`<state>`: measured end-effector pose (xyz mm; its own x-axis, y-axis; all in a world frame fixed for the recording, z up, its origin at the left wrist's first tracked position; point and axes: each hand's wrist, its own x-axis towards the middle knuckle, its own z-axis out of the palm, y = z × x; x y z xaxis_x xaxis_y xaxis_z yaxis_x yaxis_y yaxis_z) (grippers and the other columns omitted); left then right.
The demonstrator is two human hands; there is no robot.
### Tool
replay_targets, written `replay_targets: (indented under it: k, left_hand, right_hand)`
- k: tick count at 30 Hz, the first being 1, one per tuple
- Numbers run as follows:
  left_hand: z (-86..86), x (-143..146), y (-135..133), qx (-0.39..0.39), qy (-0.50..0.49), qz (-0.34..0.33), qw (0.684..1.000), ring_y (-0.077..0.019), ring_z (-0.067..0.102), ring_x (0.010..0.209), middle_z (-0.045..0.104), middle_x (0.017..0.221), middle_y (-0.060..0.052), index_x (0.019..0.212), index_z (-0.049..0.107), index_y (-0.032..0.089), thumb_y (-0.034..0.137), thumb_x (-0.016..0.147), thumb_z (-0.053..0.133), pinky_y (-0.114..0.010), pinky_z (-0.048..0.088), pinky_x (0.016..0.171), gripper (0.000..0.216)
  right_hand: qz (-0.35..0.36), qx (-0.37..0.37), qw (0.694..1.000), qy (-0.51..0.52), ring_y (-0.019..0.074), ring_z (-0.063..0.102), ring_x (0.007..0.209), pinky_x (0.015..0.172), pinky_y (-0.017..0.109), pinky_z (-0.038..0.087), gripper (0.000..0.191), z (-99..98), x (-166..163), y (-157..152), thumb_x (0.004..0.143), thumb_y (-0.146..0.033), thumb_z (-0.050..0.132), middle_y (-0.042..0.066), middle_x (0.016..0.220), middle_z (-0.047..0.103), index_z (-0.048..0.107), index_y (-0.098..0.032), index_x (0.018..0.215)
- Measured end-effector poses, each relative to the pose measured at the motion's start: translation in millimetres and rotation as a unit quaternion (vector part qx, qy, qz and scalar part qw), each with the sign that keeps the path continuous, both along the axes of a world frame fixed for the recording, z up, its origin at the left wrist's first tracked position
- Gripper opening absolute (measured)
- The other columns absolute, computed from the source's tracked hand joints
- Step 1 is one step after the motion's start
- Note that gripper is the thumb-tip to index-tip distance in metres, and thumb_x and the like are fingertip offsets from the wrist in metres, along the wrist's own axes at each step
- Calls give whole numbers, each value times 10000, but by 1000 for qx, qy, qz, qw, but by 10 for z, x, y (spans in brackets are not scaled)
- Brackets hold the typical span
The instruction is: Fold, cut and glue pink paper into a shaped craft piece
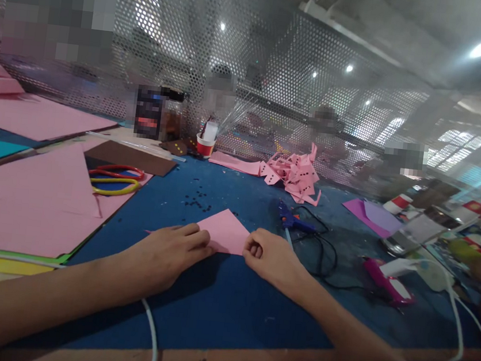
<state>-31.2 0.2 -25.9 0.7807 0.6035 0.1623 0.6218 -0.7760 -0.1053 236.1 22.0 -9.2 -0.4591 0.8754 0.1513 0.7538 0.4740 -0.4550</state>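
Note:
A small piece of pink paper (228,234), its visible part a triangle with the point away from me, lies on the blue table before me. My left hand (181,243) holds its left side, fingers curled and pressed on the paper. At the right corner my right hand (268,259) pinches the paper, its fingers bent in. Whether the paper is folded double along the near edge I cannot tell. A blue glue gun (294,218) lies just beyond my right hand, with its black cord beside it.
Scissors with red and yellow handles (118,187) rest on large pink sheets (38,198) at the left. Cut pink strips (293,175) lie in a heap at the back, near a red-and-white cup (205,144). A magenta gadget (389,281) and white cable are on the right.

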Motion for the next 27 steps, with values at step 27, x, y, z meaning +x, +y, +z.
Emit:
replay_targets:
  k: [27]
  left_hand:
    - [6, 10, 3, 12, -15, -10, 1000, -239, 574, 996, 626, 1136, -91, 1322, 584, 205, -11, 851, 481, -364, 508, 873, 528]
  right_hand:
    - [19, 78, 997, -20, 132, 603, 822, 718, 244, 412, 88, 236, 32, -127, 906, -157, 585, 10, 914, 668, 663, -199, 914]
